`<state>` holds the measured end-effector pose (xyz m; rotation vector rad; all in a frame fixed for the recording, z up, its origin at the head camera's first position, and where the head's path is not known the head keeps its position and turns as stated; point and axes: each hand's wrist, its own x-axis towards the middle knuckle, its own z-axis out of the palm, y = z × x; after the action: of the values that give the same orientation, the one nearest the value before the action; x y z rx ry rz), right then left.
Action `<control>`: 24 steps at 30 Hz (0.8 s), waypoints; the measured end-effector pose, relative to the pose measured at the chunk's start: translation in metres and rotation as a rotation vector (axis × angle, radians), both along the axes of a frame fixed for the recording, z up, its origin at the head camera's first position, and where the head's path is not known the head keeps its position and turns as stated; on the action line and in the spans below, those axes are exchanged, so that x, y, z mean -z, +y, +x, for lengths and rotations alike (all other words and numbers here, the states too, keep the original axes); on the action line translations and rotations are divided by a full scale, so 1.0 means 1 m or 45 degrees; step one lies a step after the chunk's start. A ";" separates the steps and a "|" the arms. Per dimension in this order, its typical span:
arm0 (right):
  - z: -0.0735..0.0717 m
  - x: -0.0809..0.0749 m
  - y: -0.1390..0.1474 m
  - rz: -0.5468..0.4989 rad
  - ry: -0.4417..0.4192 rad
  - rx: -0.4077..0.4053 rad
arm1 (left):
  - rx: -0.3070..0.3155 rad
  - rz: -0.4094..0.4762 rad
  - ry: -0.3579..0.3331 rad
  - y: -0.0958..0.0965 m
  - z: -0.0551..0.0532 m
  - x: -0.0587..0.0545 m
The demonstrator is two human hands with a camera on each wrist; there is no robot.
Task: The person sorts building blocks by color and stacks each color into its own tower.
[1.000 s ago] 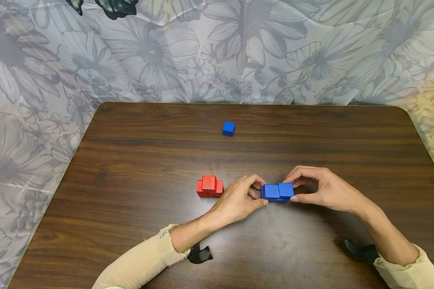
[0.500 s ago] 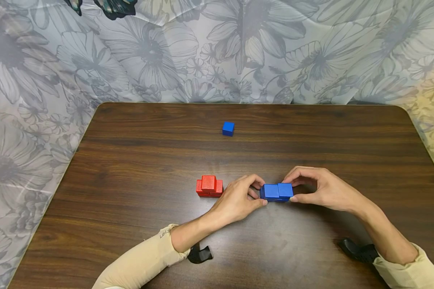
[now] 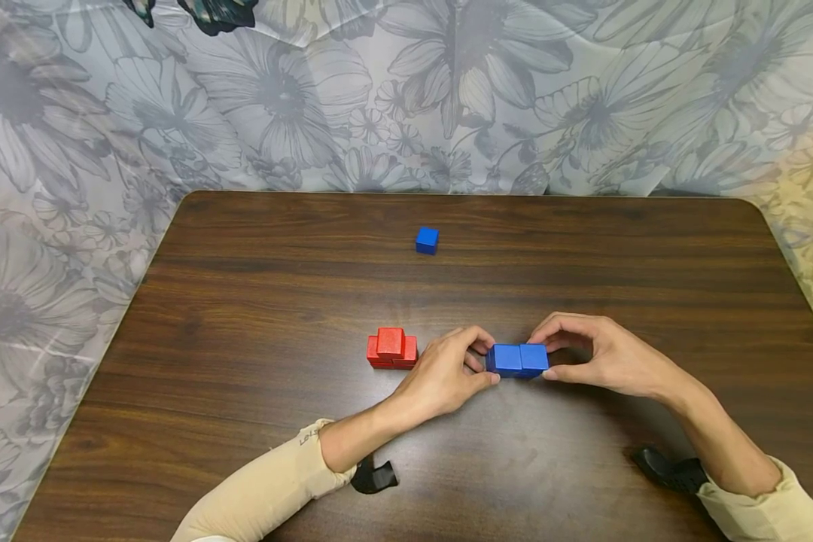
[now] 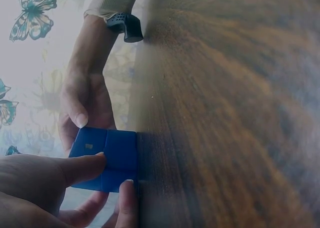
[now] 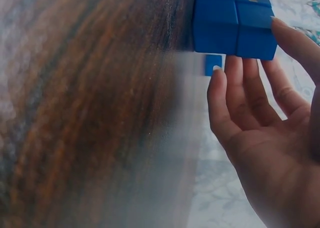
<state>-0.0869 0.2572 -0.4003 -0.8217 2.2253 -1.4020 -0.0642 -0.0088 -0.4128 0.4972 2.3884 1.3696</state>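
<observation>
Between my two hands stands a block of blue cubes (image 3: 518, 361), stacked two over two, with its top faces lined up. My left hand (image 3: 447, 373) grips its left end, thumb in front and fingers round the back. In the left wrist view the left thumb (image 4: 87, 168) lies on the front face of the cubes (image 4: 120, 148). My right hand (image 3: 606, 354) holds the right end of the stack between thumb and fingers. The right wrist view shows the right thumb (image 5: 295, 40) at an upper cube (image 5: 255, 30), with the other fingers curled behind.
Left of my left hand stands a small stack of red blocks (image 3: 391, 344), one raised over the others. A single blue cube (image 3: 427, 241) lies farther back on the brown table (image 3: 278, 263). Behind hangs a floral cloth (image 3: 406, 98). Black straps (image 3: 374, 477) sit at both wrists.
The upper right blue cube, slightly offset before, has shifted into line with the one beside it. Both hands have stayed nearly in place.
</observation>
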 end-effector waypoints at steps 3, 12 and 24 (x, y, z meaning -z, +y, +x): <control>0.000 0.000 0.000 0.018 -0.002 0.005 | 0.002 0.001 0.004 0.000 0.000 0.000; -0.002 -0.002 0.000 0.014 -0.033 -0.015 | -0.006 -0.006 0.005 -0.001 0.001 -0.001; -0.016 -0.021 -0.004 0.083 0.105 -0.037 | -0.004 -0.016 0.008 -0.001 0.001 -0.002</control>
<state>-0.1032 0.2534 -0.3796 -0.9008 2.2987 -1.2968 -0.0636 -0.0096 -0.4108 0.4950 2.4023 1.3558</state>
